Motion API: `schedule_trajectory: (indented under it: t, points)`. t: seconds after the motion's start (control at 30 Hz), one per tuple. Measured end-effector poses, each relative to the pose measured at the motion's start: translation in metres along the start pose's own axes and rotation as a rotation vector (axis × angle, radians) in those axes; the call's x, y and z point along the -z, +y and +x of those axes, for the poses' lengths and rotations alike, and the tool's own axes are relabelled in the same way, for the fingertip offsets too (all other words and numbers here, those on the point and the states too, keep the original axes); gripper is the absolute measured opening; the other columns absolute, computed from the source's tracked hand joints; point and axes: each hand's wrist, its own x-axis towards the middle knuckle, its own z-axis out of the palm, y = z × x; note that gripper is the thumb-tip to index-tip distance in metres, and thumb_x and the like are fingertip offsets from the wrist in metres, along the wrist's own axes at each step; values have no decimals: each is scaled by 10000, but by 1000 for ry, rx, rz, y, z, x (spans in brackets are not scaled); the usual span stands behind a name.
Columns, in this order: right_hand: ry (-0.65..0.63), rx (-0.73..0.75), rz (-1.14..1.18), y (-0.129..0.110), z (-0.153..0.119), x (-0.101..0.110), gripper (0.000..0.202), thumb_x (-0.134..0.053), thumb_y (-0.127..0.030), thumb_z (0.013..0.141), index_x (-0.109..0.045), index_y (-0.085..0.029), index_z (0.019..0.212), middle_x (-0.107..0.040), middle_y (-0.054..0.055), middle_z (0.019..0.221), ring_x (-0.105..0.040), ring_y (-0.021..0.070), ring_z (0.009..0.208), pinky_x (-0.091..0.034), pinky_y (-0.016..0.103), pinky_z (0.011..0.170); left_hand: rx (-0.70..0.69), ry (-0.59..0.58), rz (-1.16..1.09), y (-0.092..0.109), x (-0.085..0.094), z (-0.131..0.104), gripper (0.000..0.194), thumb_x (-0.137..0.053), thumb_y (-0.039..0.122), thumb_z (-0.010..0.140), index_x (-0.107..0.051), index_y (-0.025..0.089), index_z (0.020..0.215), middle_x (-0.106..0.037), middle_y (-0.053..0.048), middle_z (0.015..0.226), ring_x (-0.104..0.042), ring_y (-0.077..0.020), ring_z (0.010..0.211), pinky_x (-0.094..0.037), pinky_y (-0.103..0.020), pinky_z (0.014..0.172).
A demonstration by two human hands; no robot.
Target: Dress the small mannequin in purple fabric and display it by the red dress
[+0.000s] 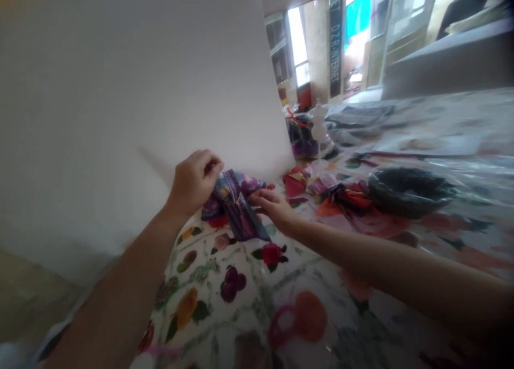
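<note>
Showing purple: small garment (231, 186), floral sleeves (249, 183), white-dotted trim (236, 182), long panel (246, 219).

Fruit-print tablecloth (257, 286), small white mannequin (319, 129)

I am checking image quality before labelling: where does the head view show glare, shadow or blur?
Head view: narrow window washed out to white; same view: soft shadow streak on the white panel, beside the left hand; same view: shine on the clear plastic; same view: fruit-print tablecloth smeared towards the right, dark at the lower right corner.
</note>
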Motion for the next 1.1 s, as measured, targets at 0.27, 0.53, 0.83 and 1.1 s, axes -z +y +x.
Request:
schedule_trajectory:
  t: [0.27, 0.53, 0.83, 1.1]
  points:
    - [13, -1, -71, 6, 5, -2, 266, -751, -406, 683, -623, -179, 736, -563, -28, 706, -487, 108, 665, -385, 262, 655, 45, 9, -22, -7, -11, 1, 86, -576, 193, 851, -647, 204, 805, -650, -18, 803, -573, -152, 734, -432, -302, 714]
    - [1, -87, 39, 9, 16, -4, 339, -798, -433, 649, -571, -195, 728, -544, -38, 662, -478, 102, 589, -364, 255, 570, 32, 11, -32, -10, -19, 8, 84, -578, 155, 842, -629, 196, 789, -625, -12, 767, -562, -146, 723, -418, -292, 687]
    - [6, -121, 72, 11, 20, 0, 345, -793, -431, 659, -567, -197, 772, -529, -40, 688, -475, 102, 594, -352, 252, 548, 24, 14, -70, -8, -19, 7, 104, -570, 149, 851, -622, 201, 777, -640, -18, 783, -560, -147, 720, -419, -300, 691]
    - [10, -120, 73, 9, 24, 0, 365, -807, -431, 622, -565, -196, 761, -545, -44, 673, -484, 105, 597, -363, 262, 575, 16, 24, -94, -7, -21, 6, 94, -577, 161, 857, -626, 205, 789, -637, -11, 786, -565, -144, 727, -424, -297, 694]
